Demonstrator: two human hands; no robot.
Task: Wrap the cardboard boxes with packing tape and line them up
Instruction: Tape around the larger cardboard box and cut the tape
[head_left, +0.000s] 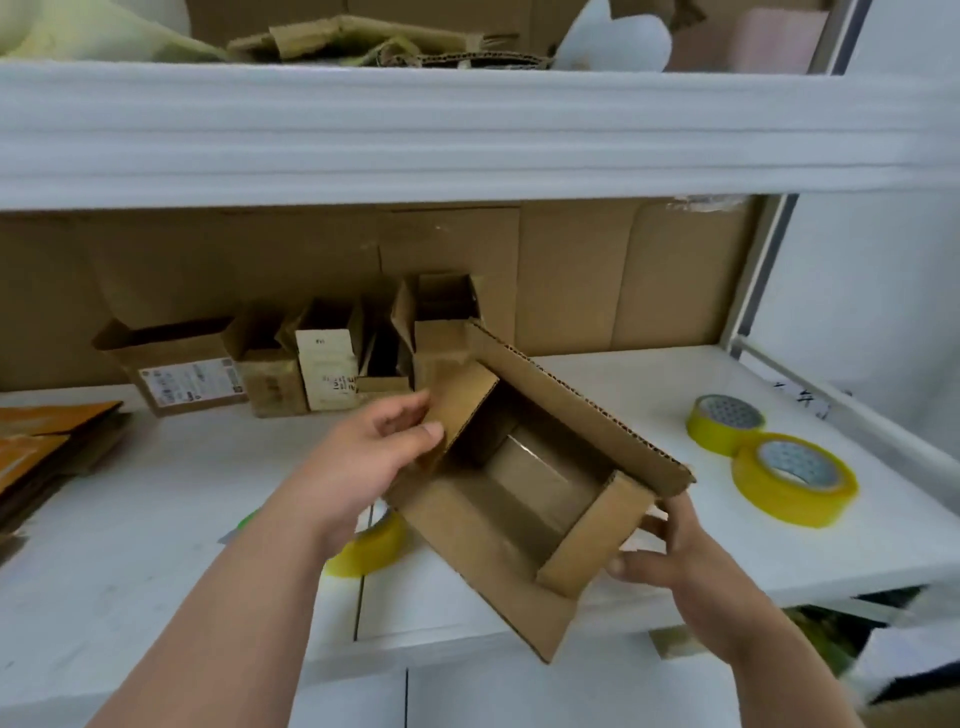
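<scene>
An open brown cardboard box is held tilted above the white table, its flaps spread and its inside empty. My left hand pinches the short flap at the box's left end. My right hand grips the box at the short flap on its right end. Two yellow rolls of packing tape lie to the right on the table. A third yellow roll lies under my left wrist, partly hidden. Several open cardboard boxes stand in a row against the back.
A white shelf hangs overhead with cardboard scraps on top. Flat orange-brown cardboard is stacked at the left. A cardboard sheet lines the back wall. The white table ends at a front edge near my arms.
</scene>
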